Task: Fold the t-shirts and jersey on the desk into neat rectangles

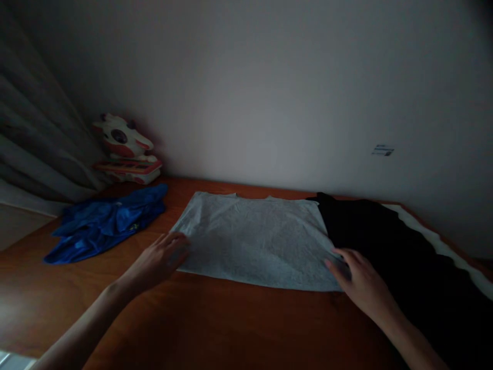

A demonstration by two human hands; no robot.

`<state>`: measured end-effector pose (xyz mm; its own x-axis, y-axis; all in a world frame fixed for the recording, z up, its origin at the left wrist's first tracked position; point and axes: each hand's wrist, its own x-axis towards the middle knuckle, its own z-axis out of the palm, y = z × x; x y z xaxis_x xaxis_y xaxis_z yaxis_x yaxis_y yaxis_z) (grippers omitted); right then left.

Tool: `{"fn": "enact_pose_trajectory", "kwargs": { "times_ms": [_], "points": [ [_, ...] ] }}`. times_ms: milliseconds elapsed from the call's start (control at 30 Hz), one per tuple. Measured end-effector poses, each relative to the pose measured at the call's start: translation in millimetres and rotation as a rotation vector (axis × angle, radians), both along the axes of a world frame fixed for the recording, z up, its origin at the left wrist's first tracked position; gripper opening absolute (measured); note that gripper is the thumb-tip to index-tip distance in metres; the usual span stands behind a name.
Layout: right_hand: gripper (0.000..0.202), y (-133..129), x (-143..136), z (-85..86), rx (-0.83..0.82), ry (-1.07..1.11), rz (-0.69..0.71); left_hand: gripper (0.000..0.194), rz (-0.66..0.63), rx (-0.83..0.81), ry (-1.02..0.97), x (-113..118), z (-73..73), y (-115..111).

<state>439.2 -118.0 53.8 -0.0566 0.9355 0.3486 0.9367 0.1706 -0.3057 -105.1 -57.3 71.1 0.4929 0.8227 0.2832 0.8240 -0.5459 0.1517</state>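
A light grey shirt (254, 241) lies spread out flat on the wooden table, its neckline towards the wall. At its left edge is my left hand (157, 259), slightly blurred, with fingers stretched out over the cloth. My right hand (358, 277) is at the shirt's right edge, thumb and fingers apart. Whether either hand presses on the fabric, I cannot make out. Black cloth (370, 236) lies right beside the shirt and passes under my right forearm.
A crumpled shiny blue garment (111, 218) rests on the wooden table (231, 324) at the left. Behind it stands a cow-shaped toy keyboard (127, 149) near a curtain (38, 128). A pale wall (262, 92) with a small label (382, 150) borders the table's back.
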Motion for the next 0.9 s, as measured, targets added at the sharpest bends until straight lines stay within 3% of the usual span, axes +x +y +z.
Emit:
{"fn": "enact_pose_trajectory", "kwargs": {
  "times_ms": [100, 167, 367, 467, 600, 733, 900],
  "points": [
    [0.058, -62.2, 14.4, -12.2, -0.058, 0.119, -0.242, 0.034, 0.035, 0.036, 0.022, -36.4, -9.9, -61.4],
    [0.06, -78.8, 14.9, -11.9, -0.131, 0.211, -0.327, 0.039, 0.041, 0.051, 0.046, -51.3, -12.8, -76.4],
    [0.059, -62.4, -3.2, 4.8, -0.19, 0.325, -0.303, 0.039, 0.027, 0.059, 0.055, -47.3, -8.0, -58.9],
    [0.054, -63.0, -4.3, 9.9, -0.271, 0.233, -0.371, 0.04, 0.036, 0.08, 0.038, -46.8, -1.9, -58.1],
    [0.046, -83.6, -6.1, 12.9, -0.382, 0.047, -0.393, 0.036, 0.069, 0.088, 0.036, -61.3, 3.8, -76.0],
    [0.039, -120.0, -8.3, 8.0, -0.484, 0.032, -0.368, 0.033, 0.093, 0.095, 0.083, -84.6, -1.0, -113.5],
    [0.025, -182.9, 0.5, -14.2, -0.56, 0.183, -0.389, 0.033, 0.137, 0.125, 0.11, -110.0, -25.5, -183.0]
  ]
}}
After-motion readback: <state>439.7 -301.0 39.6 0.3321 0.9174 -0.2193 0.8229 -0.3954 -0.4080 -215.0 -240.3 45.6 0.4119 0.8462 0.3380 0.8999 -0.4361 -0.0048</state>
